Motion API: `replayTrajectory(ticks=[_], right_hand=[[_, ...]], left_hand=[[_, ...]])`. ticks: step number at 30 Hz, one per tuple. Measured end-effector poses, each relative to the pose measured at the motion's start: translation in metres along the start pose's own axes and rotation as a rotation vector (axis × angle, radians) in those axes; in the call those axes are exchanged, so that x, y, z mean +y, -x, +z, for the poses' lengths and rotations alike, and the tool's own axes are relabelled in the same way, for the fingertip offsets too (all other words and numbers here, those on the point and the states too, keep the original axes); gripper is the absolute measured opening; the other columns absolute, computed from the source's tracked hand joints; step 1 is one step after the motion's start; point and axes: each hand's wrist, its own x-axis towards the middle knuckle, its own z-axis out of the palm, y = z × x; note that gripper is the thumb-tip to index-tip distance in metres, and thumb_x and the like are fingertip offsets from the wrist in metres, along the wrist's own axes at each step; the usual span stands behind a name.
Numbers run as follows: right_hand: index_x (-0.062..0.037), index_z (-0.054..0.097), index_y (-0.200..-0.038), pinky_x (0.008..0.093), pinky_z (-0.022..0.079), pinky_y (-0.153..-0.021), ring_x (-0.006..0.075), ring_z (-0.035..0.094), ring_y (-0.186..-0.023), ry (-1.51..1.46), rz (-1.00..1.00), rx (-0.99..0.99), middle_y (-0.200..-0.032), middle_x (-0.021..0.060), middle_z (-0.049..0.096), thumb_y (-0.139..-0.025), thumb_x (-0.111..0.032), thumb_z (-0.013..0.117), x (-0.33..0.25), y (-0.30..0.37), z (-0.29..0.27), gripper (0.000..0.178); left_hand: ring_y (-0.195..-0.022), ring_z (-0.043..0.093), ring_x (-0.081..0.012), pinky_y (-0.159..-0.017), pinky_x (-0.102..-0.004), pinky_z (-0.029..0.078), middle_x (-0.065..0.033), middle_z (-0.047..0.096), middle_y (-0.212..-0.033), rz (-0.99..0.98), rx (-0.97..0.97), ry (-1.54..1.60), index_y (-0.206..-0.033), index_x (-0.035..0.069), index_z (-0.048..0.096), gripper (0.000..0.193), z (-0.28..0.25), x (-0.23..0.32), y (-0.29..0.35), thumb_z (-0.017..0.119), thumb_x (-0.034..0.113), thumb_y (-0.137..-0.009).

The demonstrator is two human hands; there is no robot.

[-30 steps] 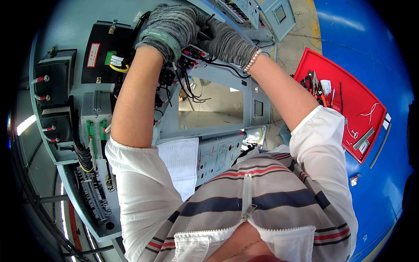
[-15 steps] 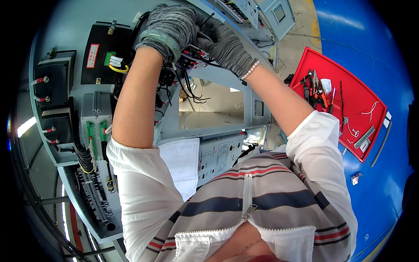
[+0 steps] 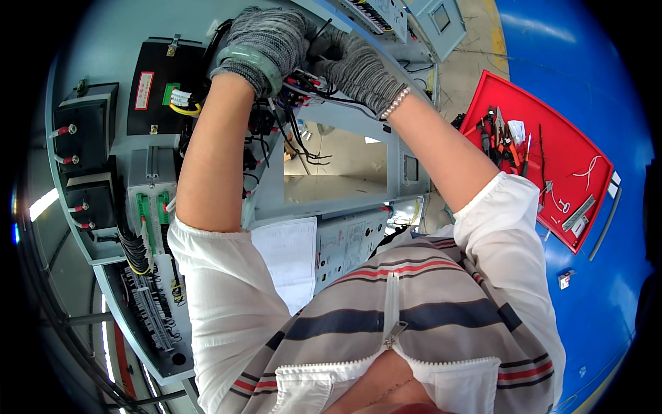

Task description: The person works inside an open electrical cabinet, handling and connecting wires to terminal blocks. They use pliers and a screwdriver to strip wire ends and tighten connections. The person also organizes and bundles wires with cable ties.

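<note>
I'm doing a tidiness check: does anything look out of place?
Possibly: a small box and a grey strip lie on the blue floor beside the red tray; they look stray, being outside it.

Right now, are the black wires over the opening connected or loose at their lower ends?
Loose: the black wires reach over the opening, their lower ends hanging free. Upper ends, near the left hand, cannot be told.
</note>
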Motion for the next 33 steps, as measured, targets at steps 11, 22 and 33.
replayTrajectory(ticks=[11,22,33], right_hand=[[-0.0084,0.066,-0.099,0.0317,0.051,-0.076,0.0211,0.064,-0.081,0.314,-0.217,-0.023,-0.090,0.0104,0.067,-0.084,-0.012,0.061,0.005,0.001,0.005,0.016],[-0.0033,0.065,-0.098,0.0321,0.049,-0.078,0.0214,0.062,-0.086,0.033,-0.150,0.174,-0.092,0.0126,0.065,-0.083,-0.017,0.064,0.000,0.015,0.013,0.020],[-0.0079,0.069,-0.088,0.0314,0.051,-0.073,0.0194,0.062,-0.079,-0.116,-0.346,0.384,-0.084,0.0093,0.064,-0.077,-0.015,0.070,-0.004,0.032,0.018,0.013]], left_hand=[[-0.080,0.064,-0.0297,-0.077,-0.0413,0.048,-0.0121,0.066,-0.079,-0.019,0.013,0.029,-0.086,0.018,0.071,0.018,0.004,-0.002,-0.003,0.059,0.030,-0.078],[-0.081,0.063,-0.0286,-0.076,-0.0414,0.048,-0.0099,0.066,-0.080,0.023,0.055,0.039,-0.086,0.018,0.069,0.017,0.009,-0.006,-0.001,0.058,0.028,-0.078],[-0.080,0.063,-0.0285,-0.076,-0.0415,0.047,-0.0099,0.066,-0.078,0.003,0.034,0.088,-0.085,0.018,0.069,0.016,0.003,-0.006,0.006,0.058,0.028,-0.078]])
